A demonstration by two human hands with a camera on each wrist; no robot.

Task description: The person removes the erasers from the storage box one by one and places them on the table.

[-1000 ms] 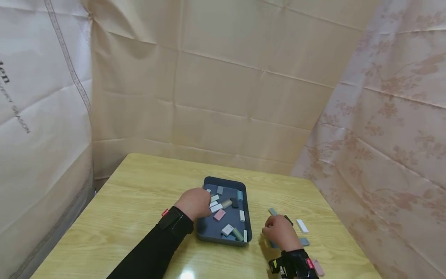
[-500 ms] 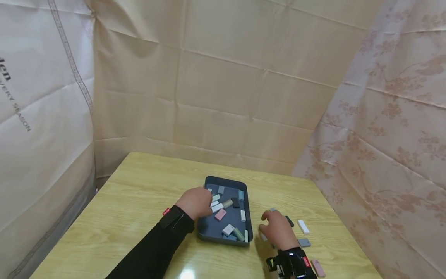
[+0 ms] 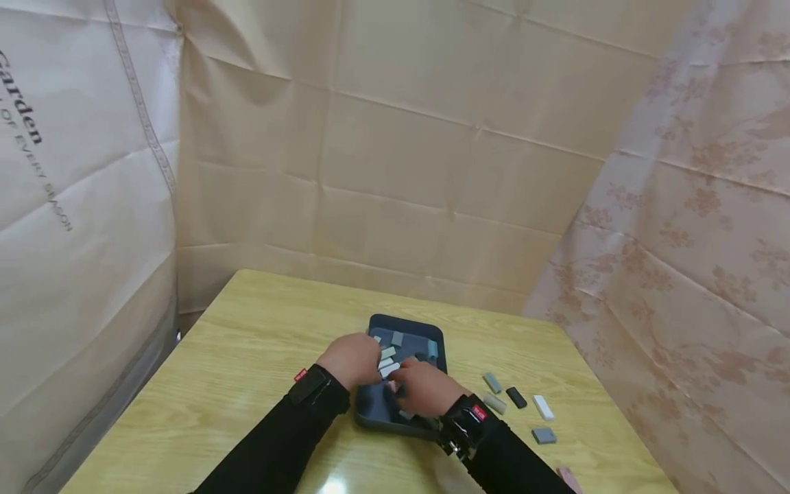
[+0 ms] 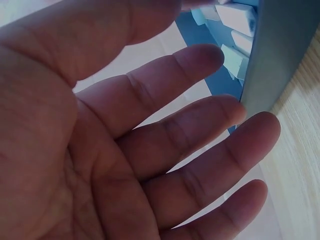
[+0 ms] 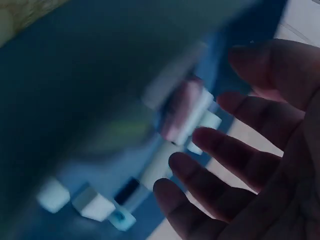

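A dark blue-grey tray (image 3: pixel 382 425) holds several small blocks; a white block (image 3: pixel 390 370) and a grey block (image 3: pixel 398 338) show between and beyond my hands. My left hand (image 3: pixel 352 360) is at the tray's left rim. In the left wrist view its fingers (image 4: pixel 200 112) are loosely extended and hold nothing, with the fingertips near the tray's wall. My right hand (image 3: pixel 427 389) is over the tray's right half. Its fingers (image 5: pixel 225 145) are spread and loosely bent, near a pink block (image 5: pixel 183 110). Part of the tray's contents is hidden by the hands.
Right of the tray, loose blocks lie on the wooden table (image 3: pixel 259 329): a beige cylindrical block (image 3: pixel 495 403), black block (image 3: pixel 516 398), white block (image 3: pixel 543 407), two grey ones and a pink block (image 3: pixel 569 479). Hanging cloth (image 3: pixel 395 171) encloses the table's back and sides.
My right hand has moved left from the loose blocks to over the tray, uncovering blocks on the table. My left hand stays at the tray's rim. The head view has shifted slightly.
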